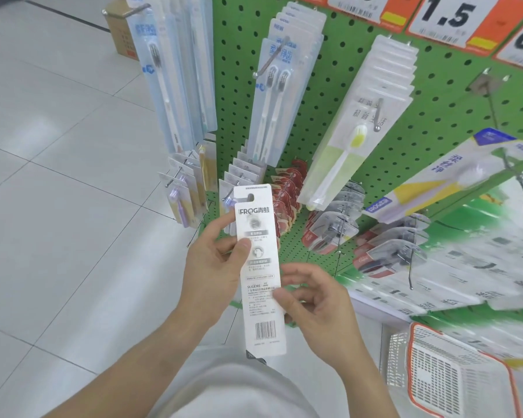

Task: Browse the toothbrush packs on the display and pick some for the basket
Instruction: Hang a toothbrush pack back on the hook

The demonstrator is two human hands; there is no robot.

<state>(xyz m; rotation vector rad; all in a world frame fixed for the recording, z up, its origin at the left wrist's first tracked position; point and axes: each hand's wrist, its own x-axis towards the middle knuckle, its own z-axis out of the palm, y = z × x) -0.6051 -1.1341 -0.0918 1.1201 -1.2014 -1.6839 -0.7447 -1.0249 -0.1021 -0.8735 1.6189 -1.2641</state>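
Note:
A long white toothbrush pack [258, 236] stands upright in front of me, its printed back and barcode facing me. My left hand [215, 267] pinches its upper half, thumb on the card. My right hand [314, 303] pinches the right edge lower down. Behind it the green pegboard display [329, 86] carries hanging packs: blue two-brush packs [274, 101], yellow-green packs [344, 146], a yellow and white pack [453, 176], and small red and grey packs [332, 227] below. The white basket [447, 375] with an orange rim sits at the lower right.
More blue packs [169, 70] hang on the display's left side, with purple packs [181, 191] beneath. Metal hooks [507, 158] stick out of the board at right. Price signs [447, 16] line the top. A cardboard box [121, 28] stands on the tiled floor [58, 146].

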